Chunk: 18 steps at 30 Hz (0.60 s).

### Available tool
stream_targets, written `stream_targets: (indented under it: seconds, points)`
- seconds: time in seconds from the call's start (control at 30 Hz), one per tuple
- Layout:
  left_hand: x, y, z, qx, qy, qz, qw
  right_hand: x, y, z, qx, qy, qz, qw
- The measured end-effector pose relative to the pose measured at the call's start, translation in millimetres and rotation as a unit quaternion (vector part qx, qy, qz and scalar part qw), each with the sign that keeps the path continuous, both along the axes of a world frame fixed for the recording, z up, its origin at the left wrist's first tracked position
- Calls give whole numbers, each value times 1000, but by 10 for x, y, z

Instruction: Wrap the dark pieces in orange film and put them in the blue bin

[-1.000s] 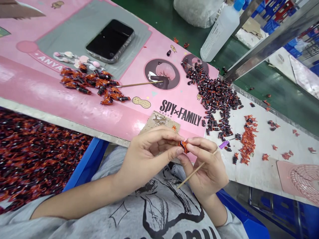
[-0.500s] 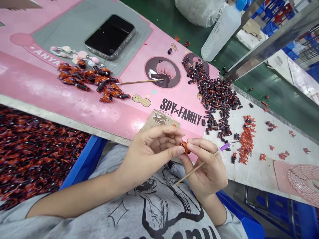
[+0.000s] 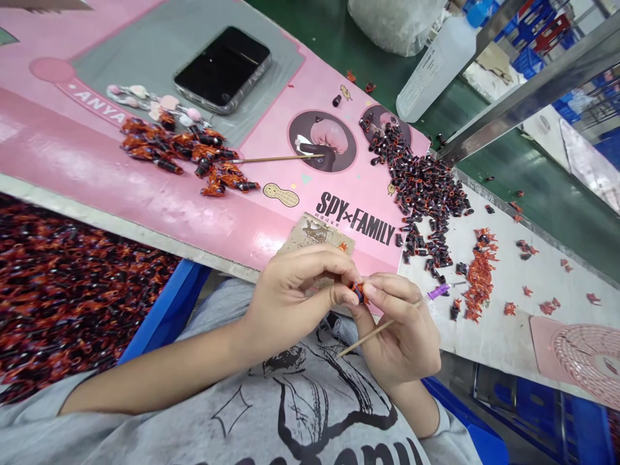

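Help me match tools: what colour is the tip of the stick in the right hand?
Purple tip, clearest in the head view.

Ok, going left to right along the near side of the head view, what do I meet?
Blue bin of red-and-black parts → left hand → small part pinched between both hands → right hand → heap of orange bits → pink round grille.

Passable: bare pink mat strip point(image 3: 121, 194) at 10 o'clock. Blocked: black-piece pile point(image 3: 426, 187) at 2 o'clock, pink fan point(image 3: 581, 349) at 3 o'clock.
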<state>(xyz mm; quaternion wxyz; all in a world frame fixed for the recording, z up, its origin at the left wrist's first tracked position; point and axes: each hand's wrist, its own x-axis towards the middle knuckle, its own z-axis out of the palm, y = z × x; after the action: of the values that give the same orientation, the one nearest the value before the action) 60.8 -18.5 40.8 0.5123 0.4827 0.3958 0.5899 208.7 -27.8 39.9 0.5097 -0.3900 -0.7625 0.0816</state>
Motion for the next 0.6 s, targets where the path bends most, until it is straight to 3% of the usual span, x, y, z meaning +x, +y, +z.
stream_targets:
  seconds: [0.13,0.27,0.47,0.6]
  points:
    - [7,24,-105,99,51,24,993,-66,3,-34,14,1,-20,1000]
    - [18,11,-134,118,52,32,991,-77,32,-51,26,3,-13,1000]
    - [35,19,-115,1,-42,11,999,6,103,4,-27,11,51,998]
    - [23,43,-117,-129,-150,-47,979,-5,113,36,-66,-2,37,997]
